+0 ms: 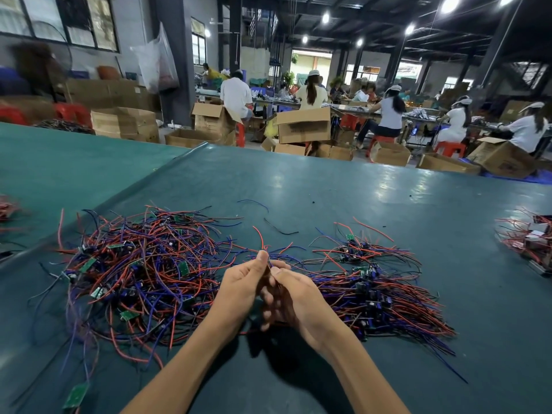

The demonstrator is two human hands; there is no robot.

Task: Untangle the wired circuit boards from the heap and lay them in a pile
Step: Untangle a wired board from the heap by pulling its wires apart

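Green table (388, 204): both hands, left hand (239, 289) and right hand (298, 297), pinch wires (263, 243) between heap (134, 273) and pile (382, 291); untangling seems underway, laying on pile next.

We hold both bare forearms forward and bring them together ahead of us. Our left hand (242, 289) has its thumb raised, the tip just above our right hand's (298, 300) thumb. Both sets of fingers curl inward, knuckles facing each other, fingertips pinched shut and touching between the two palms
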